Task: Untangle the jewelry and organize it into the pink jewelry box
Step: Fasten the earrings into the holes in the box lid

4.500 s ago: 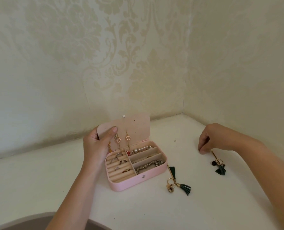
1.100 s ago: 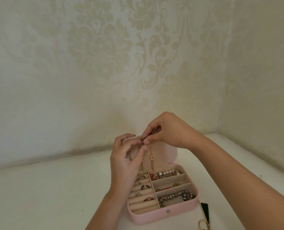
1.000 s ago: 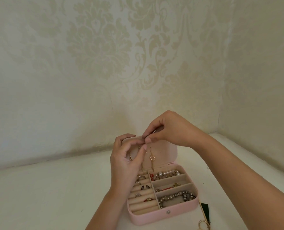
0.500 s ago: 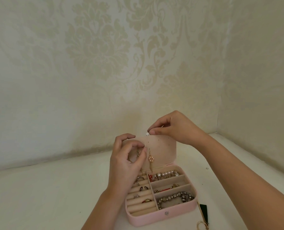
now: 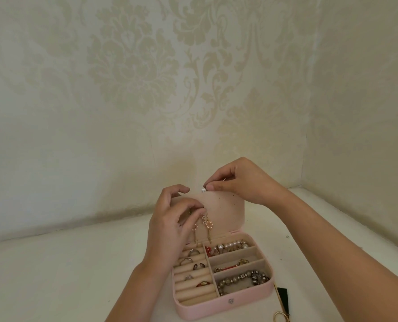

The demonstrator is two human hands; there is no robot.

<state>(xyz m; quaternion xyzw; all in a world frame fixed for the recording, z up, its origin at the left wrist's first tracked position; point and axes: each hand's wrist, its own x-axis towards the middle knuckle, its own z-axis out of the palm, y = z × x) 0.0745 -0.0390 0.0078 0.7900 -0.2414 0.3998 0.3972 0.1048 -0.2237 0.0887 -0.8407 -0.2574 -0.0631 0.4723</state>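
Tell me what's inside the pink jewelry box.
Rings in left slots, bracelets in right compartments, earrings hanging on the lid. The left hand hides the lid's left side.

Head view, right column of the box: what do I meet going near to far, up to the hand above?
Near to far: beaded bracelet → red-gold chain → pearl bracelet → lid → right hand, pinching a white bit.
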